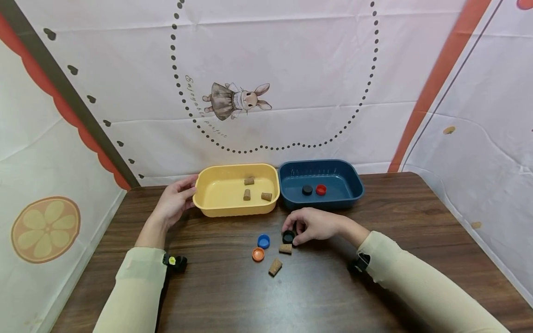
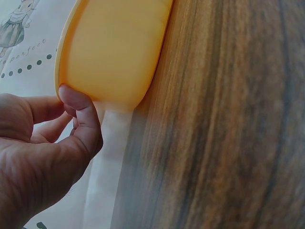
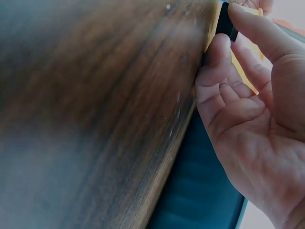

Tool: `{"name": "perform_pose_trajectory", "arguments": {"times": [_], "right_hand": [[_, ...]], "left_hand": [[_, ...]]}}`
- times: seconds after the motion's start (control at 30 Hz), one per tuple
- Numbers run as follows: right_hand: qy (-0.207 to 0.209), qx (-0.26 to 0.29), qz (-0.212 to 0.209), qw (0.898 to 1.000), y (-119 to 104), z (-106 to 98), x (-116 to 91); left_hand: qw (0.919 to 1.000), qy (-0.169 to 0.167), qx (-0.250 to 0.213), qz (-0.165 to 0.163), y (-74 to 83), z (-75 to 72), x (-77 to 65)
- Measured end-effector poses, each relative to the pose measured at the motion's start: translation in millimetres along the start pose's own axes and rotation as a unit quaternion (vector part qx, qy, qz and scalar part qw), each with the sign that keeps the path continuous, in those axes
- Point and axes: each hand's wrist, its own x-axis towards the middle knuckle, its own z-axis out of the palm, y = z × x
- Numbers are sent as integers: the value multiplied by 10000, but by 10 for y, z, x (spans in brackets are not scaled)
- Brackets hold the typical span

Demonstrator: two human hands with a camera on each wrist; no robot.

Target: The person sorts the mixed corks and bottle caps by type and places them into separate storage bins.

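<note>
My left hand (image 1: 175,201) grips the left end of the yellow tray (image 1: 220,212); in the left wrist view its thumb lies over the rim with fingers behind. Three corks, one of them a cork (image 1: 247,194) near the middle, lie inside that tray. My right hand (image 1: 314,225) pinches a black bottle cap (image 1: 288,237) between thumb and fingers, low over the table. Just below this cap lies a cork (image 1: 285,249), with another cork (image 1: 275,267) nearer me. To the left are a blue cap (image 1: 263,241) and an orange cap (image 1: 258,254).
A dark blue tray (image 1: 354,199) stands right beside the yellow one, holding a black cap (image 1: 307,190) and a red cap (image 1: 321,189). Behind both trays, a printed cloth (image 1: 316,115) hangs along the back edge of the wooden table (image 1: 333,296).
</note>
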Motion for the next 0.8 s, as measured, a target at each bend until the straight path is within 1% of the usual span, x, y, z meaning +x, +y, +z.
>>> {"name": "perform_pose_trajectory", "arguments": {"times": [0.53, 0.8], "right_hand": [[173, -16, 173, 9997, -118, -110, -101], [247, -29, 72, 9997, -184, -158, -147]], "left_hand": [[10000, -67, -12, 13, 15, -13, -14], [10000, -63, 31, 14, 12, -14, -15]]}}
